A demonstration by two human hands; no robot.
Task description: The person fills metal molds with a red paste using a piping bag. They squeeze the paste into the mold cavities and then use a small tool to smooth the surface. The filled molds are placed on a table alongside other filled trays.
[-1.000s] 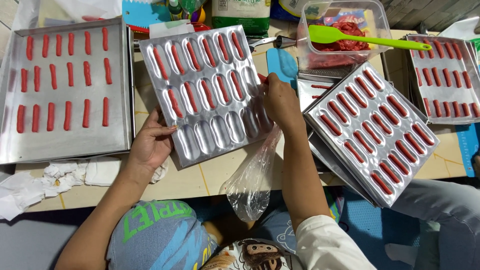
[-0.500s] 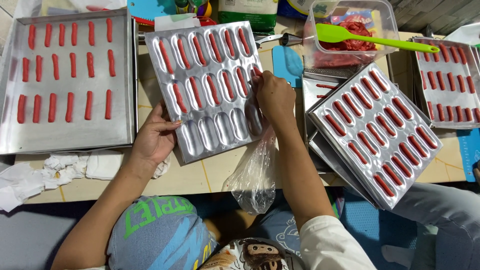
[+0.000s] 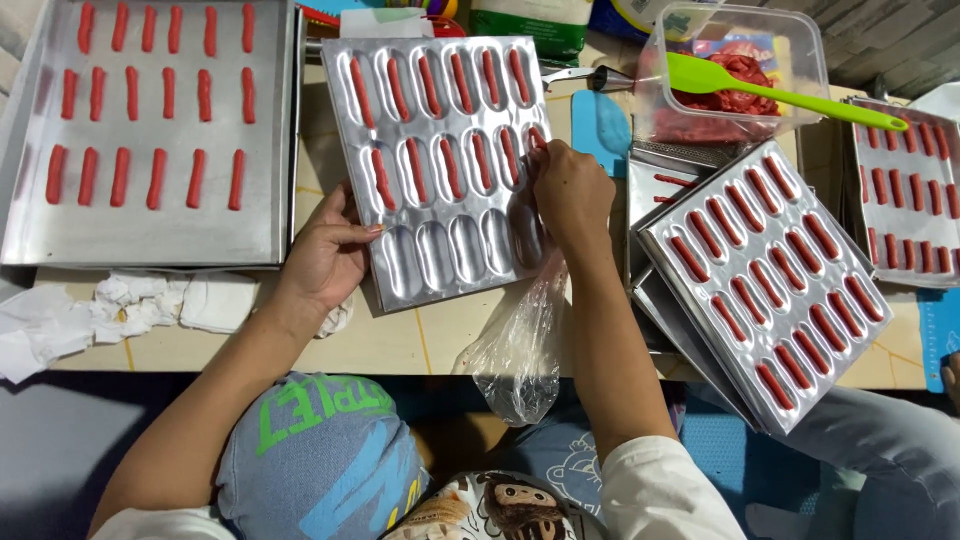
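A person's left hand (image 3: 325, 255) grips the edge of a metal mould tray (image 3: 440, 165) on the tiled table (image 3: 400, 340), while the right hand (image 3: 570, 190), fingers closed around a clear piping bag (image 3: 520, 345), works red paste (image 3: 452, 160) into a cavity. Steady pressure and a firmly held tray would likely keep strips even; the bag's tip is hidden under the hand.
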